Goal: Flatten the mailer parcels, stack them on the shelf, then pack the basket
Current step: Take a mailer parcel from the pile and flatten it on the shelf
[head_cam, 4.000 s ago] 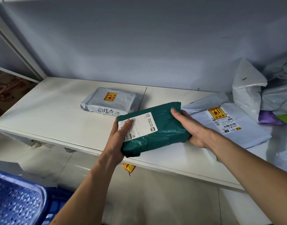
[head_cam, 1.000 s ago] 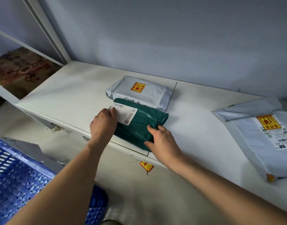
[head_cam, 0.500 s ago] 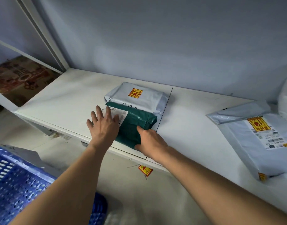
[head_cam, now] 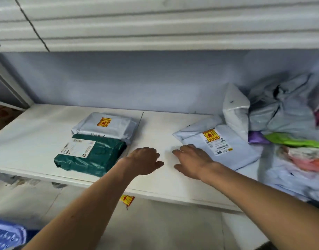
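A green mailer parcel [head_cam: 91, 155] with a white label lies flat on the white shelf [head_cam: 37, 127], its far edge against a grey parcel [head_cam: 106, 126] bearing a yellow sticker. To the right lies a flat pale blue mailer [head_cam: 225, 147] with a yellow sticker and a barcode label. My left hand [head_cam: 146, 160] hovers over the bare shelf just right of the green parcel, fingers relaxed, holding nothing. My right hand [head_cam: 193, 160] is spread and empty, its fingertips at the near left edge of the pale blue mailer.
A heap of loose mailers [head_cam: 285, 112], grey, white, purple, green and pink, fills the shelf's right end. An upper shelf board [head_cam: 155, 24] runs overhead. A blue perforated basket [head_cam: 7, 235] shows at the bottom left. A yellow sticker [head_cam: 127, 200] hangs under the shelf's front edge.
Both hands have come off the green parcel and moved right, towards the pale blue mailer. The view has swung right and up, bringing the heap of mailers into sight.
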